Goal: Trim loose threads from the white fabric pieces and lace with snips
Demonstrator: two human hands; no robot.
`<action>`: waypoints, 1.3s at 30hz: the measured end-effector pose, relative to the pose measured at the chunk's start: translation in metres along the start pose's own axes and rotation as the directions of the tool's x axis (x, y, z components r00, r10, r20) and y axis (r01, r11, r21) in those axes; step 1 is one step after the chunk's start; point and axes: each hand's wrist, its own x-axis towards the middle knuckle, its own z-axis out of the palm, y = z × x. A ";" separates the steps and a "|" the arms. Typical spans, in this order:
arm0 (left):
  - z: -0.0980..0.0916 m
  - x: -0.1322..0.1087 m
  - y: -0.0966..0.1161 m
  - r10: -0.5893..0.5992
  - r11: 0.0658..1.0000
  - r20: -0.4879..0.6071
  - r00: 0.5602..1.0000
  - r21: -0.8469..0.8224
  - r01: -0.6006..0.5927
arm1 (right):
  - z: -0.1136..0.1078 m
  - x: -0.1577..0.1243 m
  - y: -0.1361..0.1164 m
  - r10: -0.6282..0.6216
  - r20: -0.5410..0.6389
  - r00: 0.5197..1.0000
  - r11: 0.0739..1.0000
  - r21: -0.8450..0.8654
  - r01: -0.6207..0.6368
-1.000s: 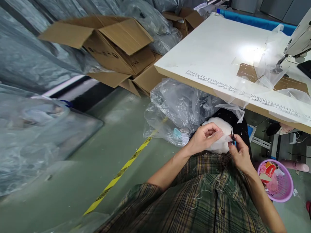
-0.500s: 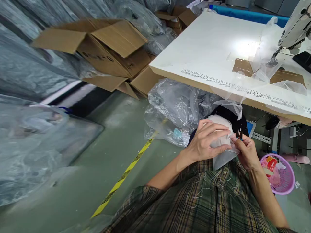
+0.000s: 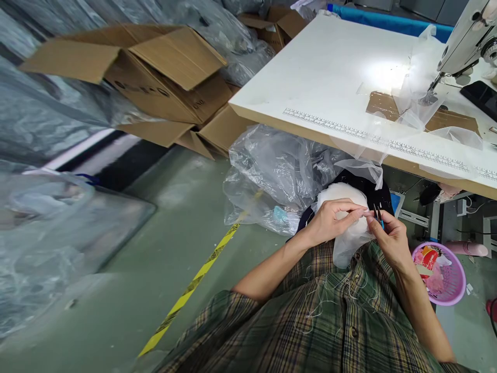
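Below the white surface (image 3: 330,67), over the lap, the left hand (image 3: 330,221) has its grip pinching white cloth (image 3: 349,243); the right hand (image 3: 391,239), just beside, has its grip pressed around small clippers (image 3: 377,213).

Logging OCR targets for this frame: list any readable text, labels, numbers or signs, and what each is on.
No text reads clearly.
Cardboard box: dark print on its side, too blurred to read.
Table edge: printed ruler scale, numbers too small.
Floor tape: yellow-black stripes, no words.
Red packet in pink basket: print unreadable.
White fabric in left hand, snips in right hand: no text.
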 end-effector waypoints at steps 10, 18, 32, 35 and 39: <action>-0.011 0.012 0.008 -0.181 0.980 0.171 0.968 -0.045 0.191 | -0.002 0.001 -0.012 -0.099 -0.025 0.995 0.984 -0.149 0.095; -0.017 0.016 0.008 -0.297 0.921 0.226 0.928 -0.190 0.341 | -0.004 -0.001 -0.005 -0.076 0.001 0.997 0.975 -0.210 0.075; -0.017 0.021 0.010 -0.366 0.873 0.252 0.896 -0.240 0.425 | -0.013 -0.003 0.000 -0.045 0.077 0.996 0.944 -0.324 0.068; -0.017 0.023 0.013 -0.360 0.881 0.277 0.891 -0.213 0.422 | -0.015 -0.002 -0.003 -0.050 0.111 0.993 0.909 -0.406 0.091; -0.016 0.024 0.017 -0.355 0.902 0.274 0.894 -0.152 0.404 | -0.013 -0.001 -0.010 -0.065 0.169 0.983 0.860 -0.491 0.141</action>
